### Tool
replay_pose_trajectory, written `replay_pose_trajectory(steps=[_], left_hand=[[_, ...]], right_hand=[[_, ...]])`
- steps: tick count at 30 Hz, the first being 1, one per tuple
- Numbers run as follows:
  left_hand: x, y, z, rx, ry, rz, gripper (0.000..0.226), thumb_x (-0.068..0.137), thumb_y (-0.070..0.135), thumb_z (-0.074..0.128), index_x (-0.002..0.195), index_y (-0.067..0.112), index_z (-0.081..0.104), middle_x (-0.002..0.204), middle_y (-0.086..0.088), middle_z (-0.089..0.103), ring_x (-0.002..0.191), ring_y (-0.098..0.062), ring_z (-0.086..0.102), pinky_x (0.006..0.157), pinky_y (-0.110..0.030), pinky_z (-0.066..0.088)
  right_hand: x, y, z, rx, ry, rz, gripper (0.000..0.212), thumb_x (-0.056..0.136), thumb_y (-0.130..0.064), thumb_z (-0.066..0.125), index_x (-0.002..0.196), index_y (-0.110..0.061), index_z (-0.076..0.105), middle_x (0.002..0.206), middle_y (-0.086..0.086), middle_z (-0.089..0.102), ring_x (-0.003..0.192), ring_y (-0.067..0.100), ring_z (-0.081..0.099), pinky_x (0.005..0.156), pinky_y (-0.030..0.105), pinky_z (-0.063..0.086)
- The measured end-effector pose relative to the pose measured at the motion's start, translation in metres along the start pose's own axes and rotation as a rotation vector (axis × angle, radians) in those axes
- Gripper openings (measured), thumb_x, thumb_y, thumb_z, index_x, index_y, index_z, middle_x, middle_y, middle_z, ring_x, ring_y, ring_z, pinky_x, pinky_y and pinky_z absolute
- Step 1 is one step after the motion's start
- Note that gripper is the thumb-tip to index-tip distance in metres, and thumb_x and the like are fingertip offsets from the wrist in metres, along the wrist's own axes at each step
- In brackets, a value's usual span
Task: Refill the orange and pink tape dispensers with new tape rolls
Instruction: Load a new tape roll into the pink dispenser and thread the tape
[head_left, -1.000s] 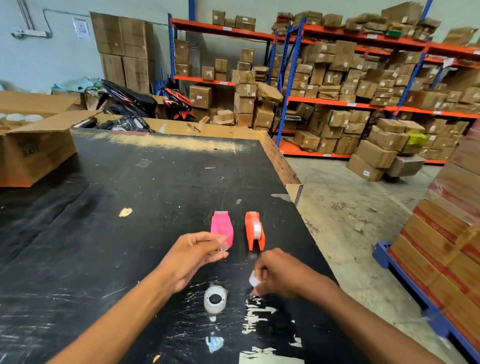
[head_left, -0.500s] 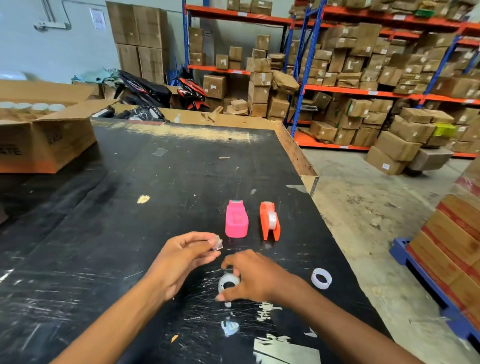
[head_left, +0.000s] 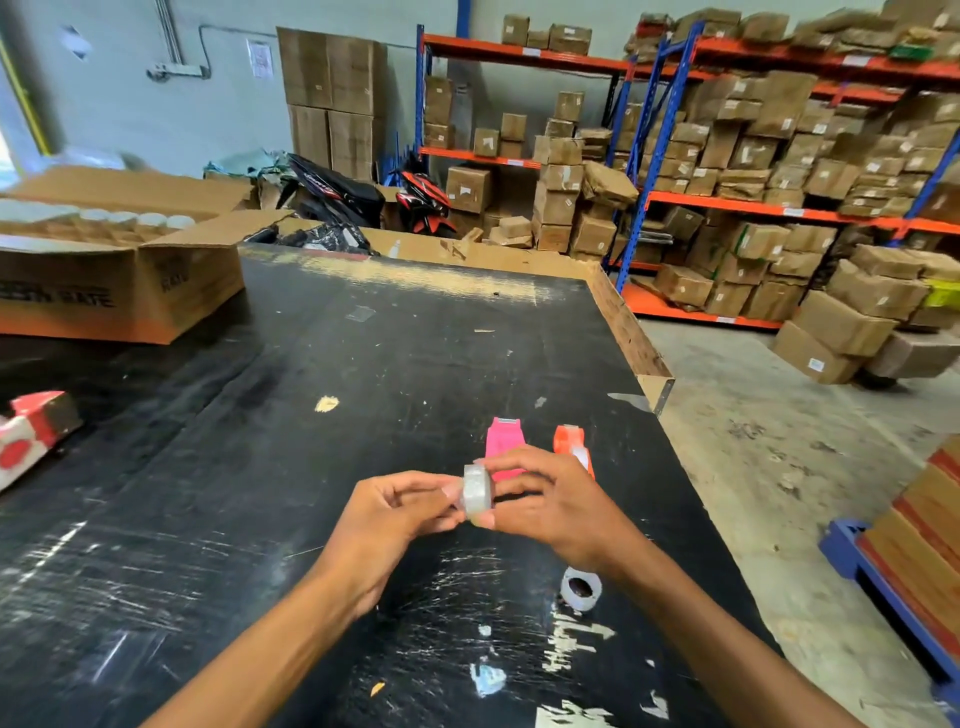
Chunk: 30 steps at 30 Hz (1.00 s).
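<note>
Both hands hold a clear tape roll (head_left: 477, 492) above the black table (head_left: 322, 467). My left hand (head_left: 397, 512) pinches its left side. My right hand (head_left: 550, 501) grips its right side. Just beyond the roll lies the pink dispenser (head_left: 504, 441), partly hidden by my fingers. To its right stands the orange dispenser (head_left: 571, 447) with a roll inside, its near end behind my right hand. A white empty tape core (head_left: 581, 590) lies on the table under my right wrist.
An open cardboard box (head_left: 119, 280) with several white rolls sits at the table's far left. A red and white box (head_left: 31, 431) lies at the left edge. The table's right edge (head_left: 660, 384) drops to a concrete floor, with a blue pallet (head_left: 883, 582) of cartons beyond.
My right hand picked the tape roll up off the table and raised it to meet my left hand. The view has shifted a little to the left.
</note>
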<state>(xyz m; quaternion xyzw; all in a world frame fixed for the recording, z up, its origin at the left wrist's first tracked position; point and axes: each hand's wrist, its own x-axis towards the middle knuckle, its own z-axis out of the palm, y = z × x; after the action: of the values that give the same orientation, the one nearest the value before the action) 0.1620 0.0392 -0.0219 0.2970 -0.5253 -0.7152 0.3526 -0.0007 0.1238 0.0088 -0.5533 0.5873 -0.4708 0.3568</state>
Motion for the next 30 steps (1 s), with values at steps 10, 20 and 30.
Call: replay_pose_trajectory(steps=[10, 20, 30], left_hand=[[0.003, 0.008, 0.016, 0.155, -0.073, 0.082, 0.026, 0.089, 0.008, 0.056, 0.084, 0.015, 0.081, 0.093, -0.002, 0.080, 0.090, -0.011, 0.074, 0.078, -0.016, 0.058], [0.016, 0.013, 0.024, 0.351, -0.073, 0.166, 0.010, 0.082, 0.021, 0.072, 0.087, 0.017, 0.081, 0.077, -0.009, 0.080, 0.088, -0.023, 0.075, 0.088, -0.033, 0.057], [0.059, 0.009, 0.042, 0.221, -0.013, 0.045, 0.023, 0.089, 0.004, 0.058, 0.081, 0.004, 0.079, 0.088, -0.018, 0.078, 0.085, -0.021, 0.073, 0.080, -0.027, 0.061]], right_hand=[[0.006, 0.008, -0.007, -0.215, 0.084, -0.163, 0.043, 0.072, -0.005, 0.080, 0.112, -0.012, 0.067, 0.109, -0.004, 0.063, 0.098, 0.007, 0.065, 0.089, 0.029, 0.056], [0.018, 0.017, -0.009, -0.304, 0.129, -0.251, 0.042, 0.072, -0.008, 0.081, 0.112, -0.013, 0.067, 0.108, -0.011, 0.062, 0.099, 0.005, 0.064, 0.088, 0.023, 0.054], [0.045, 0.021, -0.021, -0.507, 0.312, -0.086, 0.039, 0.072, -0.025, 0.078, 0.109, -0.018, 0.068, 0.095, 0.002, 0.061, 0.078, 0.015, 0.060, 0.080, 0.034, 0.053]])
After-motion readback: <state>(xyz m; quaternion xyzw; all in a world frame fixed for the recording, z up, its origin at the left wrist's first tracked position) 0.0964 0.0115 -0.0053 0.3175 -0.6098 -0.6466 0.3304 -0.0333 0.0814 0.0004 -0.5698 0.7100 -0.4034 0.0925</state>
